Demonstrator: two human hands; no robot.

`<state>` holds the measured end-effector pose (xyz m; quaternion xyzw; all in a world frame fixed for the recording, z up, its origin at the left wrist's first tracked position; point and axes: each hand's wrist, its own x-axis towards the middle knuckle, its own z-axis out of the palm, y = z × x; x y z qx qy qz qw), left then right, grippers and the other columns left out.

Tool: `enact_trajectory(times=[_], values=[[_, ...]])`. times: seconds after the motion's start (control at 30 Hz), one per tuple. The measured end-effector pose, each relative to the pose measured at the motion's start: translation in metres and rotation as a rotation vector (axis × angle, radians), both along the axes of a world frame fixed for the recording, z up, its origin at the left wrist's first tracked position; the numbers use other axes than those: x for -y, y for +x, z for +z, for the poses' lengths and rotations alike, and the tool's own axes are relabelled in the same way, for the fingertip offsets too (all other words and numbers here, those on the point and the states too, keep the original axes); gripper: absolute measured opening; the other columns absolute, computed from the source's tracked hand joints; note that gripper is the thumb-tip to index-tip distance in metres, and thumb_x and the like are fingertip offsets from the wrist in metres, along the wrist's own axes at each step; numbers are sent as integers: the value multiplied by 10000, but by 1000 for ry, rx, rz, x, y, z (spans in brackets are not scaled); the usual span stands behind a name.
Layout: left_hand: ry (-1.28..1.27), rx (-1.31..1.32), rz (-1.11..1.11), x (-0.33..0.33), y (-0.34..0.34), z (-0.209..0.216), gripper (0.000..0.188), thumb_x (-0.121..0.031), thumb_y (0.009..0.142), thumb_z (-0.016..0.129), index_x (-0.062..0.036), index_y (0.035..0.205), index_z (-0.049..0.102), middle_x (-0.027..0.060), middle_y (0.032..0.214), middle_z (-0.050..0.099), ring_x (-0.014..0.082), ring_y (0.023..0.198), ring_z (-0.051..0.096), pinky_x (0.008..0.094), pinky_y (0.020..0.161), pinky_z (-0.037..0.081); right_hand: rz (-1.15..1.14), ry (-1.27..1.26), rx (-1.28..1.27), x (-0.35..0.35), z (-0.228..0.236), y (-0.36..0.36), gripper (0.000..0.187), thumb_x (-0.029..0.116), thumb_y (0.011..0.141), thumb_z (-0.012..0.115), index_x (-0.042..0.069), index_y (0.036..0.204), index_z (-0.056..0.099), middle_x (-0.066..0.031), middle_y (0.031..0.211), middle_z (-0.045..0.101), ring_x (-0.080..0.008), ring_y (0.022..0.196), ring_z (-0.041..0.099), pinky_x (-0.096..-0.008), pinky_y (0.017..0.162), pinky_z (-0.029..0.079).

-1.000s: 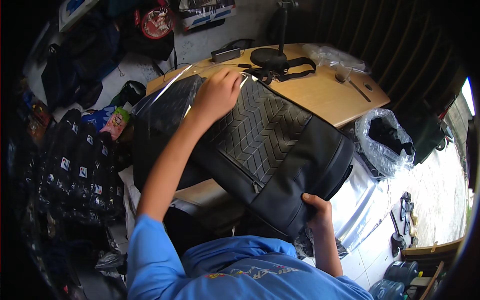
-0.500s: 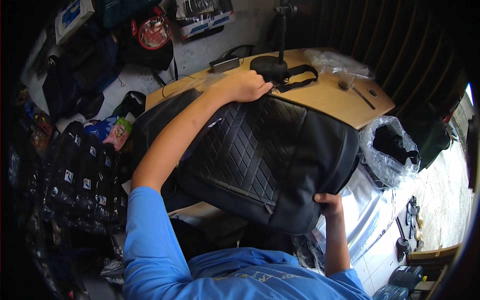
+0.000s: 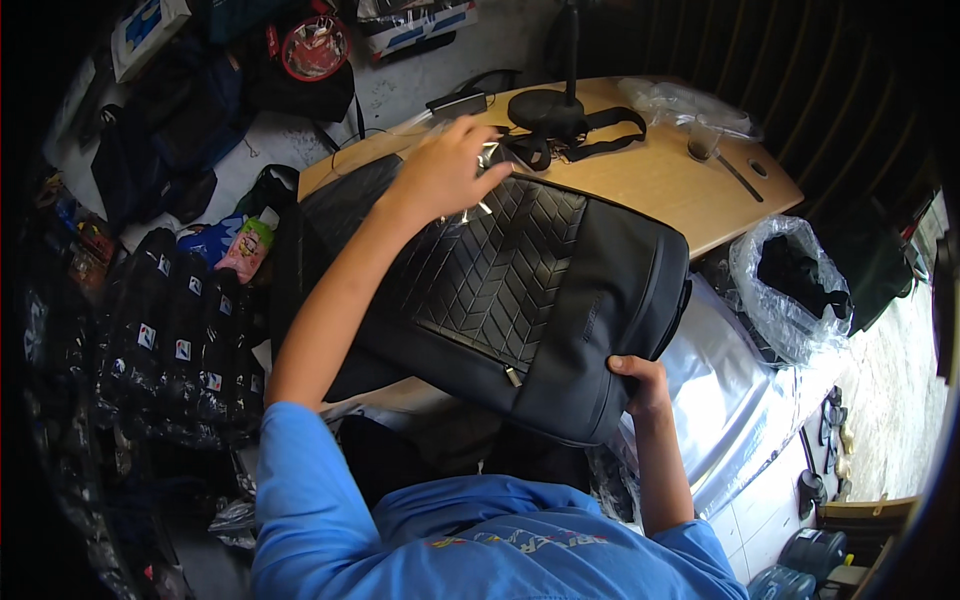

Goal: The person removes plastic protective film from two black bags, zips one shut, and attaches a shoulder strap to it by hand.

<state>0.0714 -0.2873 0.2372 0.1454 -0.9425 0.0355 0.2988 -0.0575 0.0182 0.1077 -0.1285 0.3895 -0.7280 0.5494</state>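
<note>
Head view: the bag, black with a chevron-patterned panel, is lying slantwise between the person's blue shirt and the table, its far edge overlapping the tabletop. The right hand is holding the bag's near right corner, its thumb pressing on top. The left hand is hovering over the far edge, thumb and fingers standing moderately apart; shiny film is glinting beside the fingertips, and I cannot tell whether they are pinching it. Behind, a strap is lying beside a round stand base, and a cup is standing farther right.
</note>
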Motion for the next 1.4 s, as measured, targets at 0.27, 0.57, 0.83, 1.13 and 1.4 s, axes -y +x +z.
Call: enact_trajectory(times=[0.27,0.57,0.83,1.13,1.4], values=[[235,151,191,-40,127,-37,299,-143,825,653,-24,1078,547,116,932,536,283,909,574,364,810,455,20,-5,65,-1,-24,-1,563,66,678,627,-132,1189,499,-241,1084,615,-331,954,642,-413,901,511],[209,140,199,-54,161,-23,344,71,788,554,-44,1112,565,133,938,588,319,805,616,375,714,495,-63,34,194,-1,-42,12,569,90,696,615,-133,1202,481,-244,1093,614,-341,955,644,-420,900,516],[248,-67,293,-32,154,-49,93,-75,827,638,-2,869,599,132,879,618,317,749,622,363,656,484,-83,30,194,-5,-40,18,518,114,724,625,-143,1157,506,-247,1062,622,-331,920,654,-404,862,536],[220,-26,30,-21,168,-43,133,18,808,604,-3,938,624,162,920,601,302,806,624,363,671,487,-130,44,205,-5,-38,25,500,135,715,640,-130,1127,539,-237,1031,638,-338,903,658,-422,869,533],[77,-275,313,-15,162,-58,133,-8,804,630,-21,921,693,170,794,646,276,703,656,333,600,489,-115,-38,296,-1,-64,16,458,137,728,639,-132,1090,557,-234,1001,649,-338,870,666,-429,843,548]])
